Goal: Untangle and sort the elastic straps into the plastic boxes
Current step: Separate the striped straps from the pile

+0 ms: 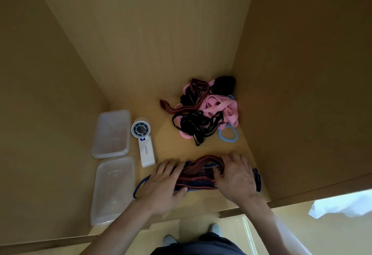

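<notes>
A bundle of dark red and blue elastic straps lies near the front edge of the wooden surface. My left hand presses on its left end with the thumb under the straps. My right hand grips its right end, fingers curled into the straps. Blue loops stick out past both hands. Farther back, in the right corner, sits a tangled pile of pink, black and dark red straps with a light blue ring beside it. Two clear plastic boxes stand at the left, one at the back and one in front.
A white hand-held fan lies between the boxes and the straps. Wooden walls close in the surface on the left, back and right. Below the front edge I see the floor, my feet and a white cloth at the right.
</notes>
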`<control>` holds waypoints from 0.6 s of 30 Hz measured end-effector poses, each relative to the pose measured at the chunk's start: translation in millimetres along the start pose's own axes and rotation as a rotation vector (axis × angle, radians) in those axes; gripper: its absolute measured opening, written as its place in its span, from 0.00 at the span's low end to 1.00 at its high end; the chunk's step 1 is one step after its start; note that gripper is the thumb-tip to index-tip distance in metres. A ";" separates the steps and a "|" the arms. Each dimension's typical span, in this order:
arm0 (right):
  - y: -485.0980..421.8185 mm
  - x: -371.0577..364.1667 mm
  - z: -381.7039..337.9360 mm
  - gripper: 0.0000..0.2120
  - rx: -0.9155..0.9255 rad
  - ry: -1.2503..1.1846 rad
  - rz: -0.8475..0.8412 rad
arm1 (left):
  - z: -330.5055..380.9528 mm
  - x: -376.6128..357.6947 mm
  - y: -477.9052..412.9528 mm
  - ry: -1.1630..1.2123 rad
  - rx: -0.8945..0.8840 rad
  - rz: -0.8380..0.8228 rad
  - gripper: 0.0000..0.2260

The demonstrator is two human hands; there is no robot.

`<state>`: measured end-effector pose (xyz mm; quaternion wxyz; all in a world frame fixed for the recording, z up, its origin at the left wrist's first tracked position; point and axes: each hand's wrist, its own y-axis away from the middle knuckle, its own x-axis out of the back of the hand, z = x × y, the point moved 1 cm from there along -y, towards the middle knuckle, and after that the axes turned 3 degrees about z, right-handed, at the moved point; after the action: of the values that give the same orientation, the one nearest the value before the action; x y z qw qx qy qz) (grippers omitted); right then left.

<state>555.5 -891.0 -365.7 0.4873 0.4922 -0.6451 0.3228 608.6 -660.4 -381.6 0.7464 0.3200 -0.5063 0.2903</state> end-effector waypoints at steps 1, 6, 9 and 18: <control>-0.4 0.2 -1.3 0.22 0.009 0.014 0.009 | -0.5 -1.1 0.7 -0.002 -0.001 -0.007 0.34; -9.8 0.5 -7.2 0.25 0.066 -0.056 -0.023 | 1.6 8.0 -3.4 0.019 -0.001 -0.011 0.38; -28.3 10.7 -11.7 0.24 0.082 -0.141 0.019 | 6.4 23.0 -6.4 0.107 0.020 0.021 0.37; -128.4 41.2 -31.0 0.13 0.127 -0.250 0.130 | 9.9 58.0 -8.0 0.303 0.107 0.166 0.27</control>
<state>685.4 -915.9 -325.1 0.3492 0.5157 -0.7094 0.3300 627.5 -666.7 -325.7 0.7696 0.2689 -0.3963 0.4223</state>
